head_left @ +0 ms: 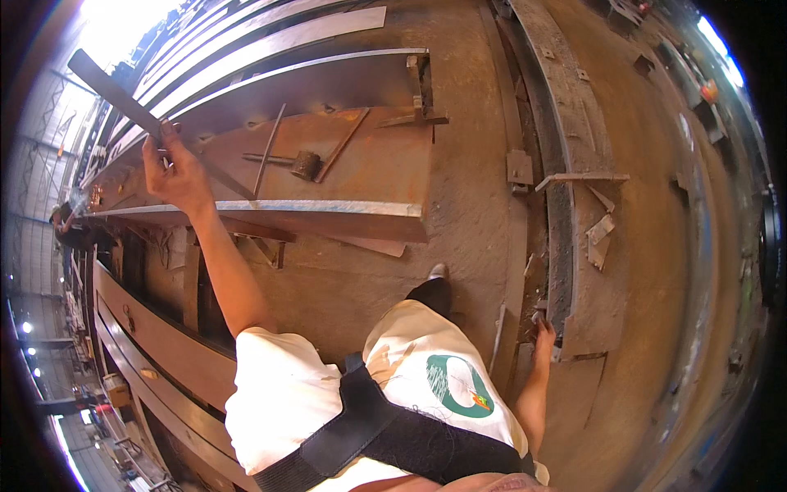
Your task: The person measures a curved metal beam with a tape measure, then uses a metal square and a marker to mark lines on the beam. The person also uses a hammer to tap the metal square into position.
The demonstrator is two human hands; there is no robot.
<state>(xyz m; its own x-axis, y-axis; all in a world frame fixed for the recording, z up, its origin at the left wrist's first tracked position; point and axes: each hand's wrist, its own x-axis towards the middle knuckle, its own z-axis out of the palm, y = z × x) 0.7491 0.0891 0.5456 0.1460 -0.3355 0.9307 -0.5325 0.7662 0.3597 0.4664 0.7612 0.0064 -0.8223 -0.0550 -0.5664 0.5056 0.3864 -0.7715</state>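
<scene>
Raised at the upper left, my left hand (179, 176) is closed around a long flat metal bar (115, 94), which slants from the far left down over a large rusty steel beam (377, 164). On that beam's web lie a hammer (307, 166) with a cylindrical head and two thin metal strips, one of them a narrow strip (343, 146) beside the hammer. My right hand (543, 334) reaches low on the right to the near end of a dirty steel channel (560, 271). Its fingers are pinched around something small and pale that I cannot make out.
Scrap metal pieces (601, 238) lie on a dusty beam (590, 131) at the right. More long steel sections (164, 361) stand at the left, and bright plates (328, 29) at the back. At the far left, a person (70, 225) is beside a bright spot.
</scene>
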